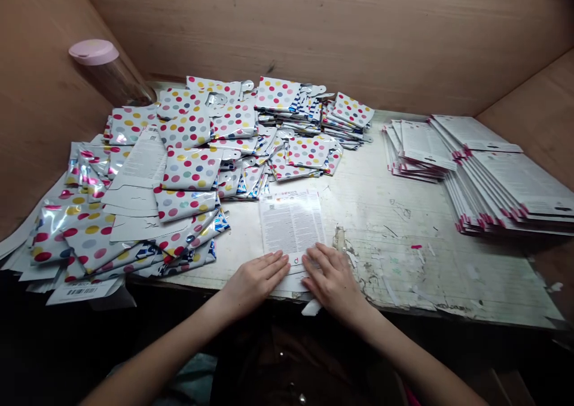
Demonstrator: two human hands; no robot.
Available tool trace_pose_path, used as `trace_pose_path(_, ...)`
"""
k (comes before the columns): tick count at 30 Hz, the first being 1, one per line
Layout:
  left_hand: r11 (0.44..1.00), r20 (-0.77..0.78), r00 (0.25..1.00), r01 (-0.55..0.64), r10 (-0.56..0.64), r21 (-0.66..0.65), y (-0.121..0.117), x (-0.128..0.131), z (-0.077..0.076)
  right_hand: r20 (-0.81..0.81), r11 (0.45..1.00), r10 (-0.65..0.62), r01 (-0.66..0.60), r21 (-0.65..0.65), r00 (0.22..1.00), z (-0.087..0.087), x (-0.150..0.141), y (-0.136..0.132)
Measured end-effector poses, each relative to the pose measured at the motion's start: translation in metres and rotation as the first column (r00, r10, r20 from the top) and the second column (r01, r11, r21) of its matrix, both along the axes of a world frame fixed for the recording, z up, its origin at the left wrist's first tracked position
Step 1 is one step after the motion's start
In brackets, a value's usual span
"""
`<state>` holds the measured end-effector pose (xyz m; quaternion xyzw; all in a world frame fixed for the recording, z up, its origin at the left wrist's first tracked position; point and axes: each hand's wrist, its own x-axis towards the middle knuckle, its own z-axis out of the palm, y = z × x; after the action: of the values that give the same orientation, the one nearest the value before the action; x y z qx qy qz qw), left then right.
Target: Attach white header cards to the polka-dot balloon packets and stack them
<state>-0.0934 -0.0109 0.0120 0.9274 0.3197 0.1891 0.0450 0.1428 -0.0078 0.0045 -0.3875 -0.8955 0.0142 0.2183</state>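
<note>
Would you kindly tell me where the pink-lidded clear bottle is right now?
In the head view, the pink-lidded clear bottle leans in the far left corner by the wooden wall, just behind the polka-dot packets.

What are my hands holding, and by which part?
Nothing is gripped: the left hand and right hand lie flat, fingertips on the lower edge of the printed card.

Bright, even light washes the table [403, 274], with glare on the foil packets [56, 223] at lower left. The bottom edge falls into dark shadow, and the corners seem stretched.
</note>
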Motion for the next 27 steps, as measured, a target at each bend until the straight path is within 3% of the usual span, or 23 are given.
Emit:
trace_pose_path(3,0.975,-0.028,0.986,0.166,-0.164,0.15,0.014,-0.005,0.005,0.028,0.996,0.086,-0.085,-0.019,0.996,0.002,-0.011,0.006)
trace_pose_path(6,0.969,0.022,0.981,0.189,-0.195,0.162,0.022,-0.001,0.011,0.08,0.997,0.077,-0.078,0.016,0.994,0.002,-0.023,0.01)
trace_pose_path(9,1.0,0.154,0.988,-0.007,0.005,0.014,0.022,0.004,0.016,0.189,0.99,0.085,-0.104,0.095,0.978,0.002,-0.03,0.014)
trace_pose_path(13,0.946,0.272,0.913,-0.258,0.305,-0.196,0.013,0.006,0.017,0.333,0.966,0.16,-0.217,0.143,0.929,0.011,-0.032,0.025)
trace_pose_path(15,0.884,0.36,0.814,-0.363,0.455,-0.295,0.006,0.006,0.017,0.293,0.954,0.193,-0.249,0.167,0.937,0.025,-0.026,0.03)
trace_pose_path(18,0.727,0.453,0.569,-0.537,0.686,-0.427,-0.007,0.007,0.012,0.111,0.952,0.203,-0.222,0.211,0.973,0.062,0.003,0.037)
trace_pose_path(20,0.639,0.422,0.48,-0.595,0.769,-0.488,-0.011,0.012,0.005,0.016,0.956,0.105,-0.106,0.274,0.994,0.093,0.041,0.048)
trace_pose_path(21,0.607,0.371,0.481,-0.623,0.795,-0.493,-0.012,0.016,0.0,-0.02,0.939,-0.006,0.013,0.343,1.0,0.107,0.065,0.057)
trace_pose_path(22,0.581,0.302,0.497,-0.663,0.813,-0.473,-0.011,0.022,-0.004,-0.069,0.887,-0.155,0.17,0.429,0.985,0.118,0.09,0.069)
trace_pose_path(23,0.556,0.222,0.513,-0.713,0.829,-0.428,-0.009,0.029,-0.008,-0.13,0.794,-0.298,0.321,0.517,0.946,0.125,0.116,0.086)
trace_pose_path(24,0.531,0.141,0.518,-0.765,0.843,-0.363,-0.007,0.037,-0.011,-0.206,0.693,-0.411,0.451,0.562,0.888,0.128,0.14,0.105)
trace_pose_path(25,0.505,0.074,0.507,-0.812,0.859,-0.293,-0.004,0.045,-0.013,-0.236,0.643,-0.493,0.534,0.549,0.837,0.126,0.162,0.127)
trace_pose_path(27,0.461,0.004,0.468,-0.869,0.884,-0.182,0.002,0.058,-0.014,-0.211,0.673,-0.611,0.641,0.368,0.763,0.109,0.194,0.17)
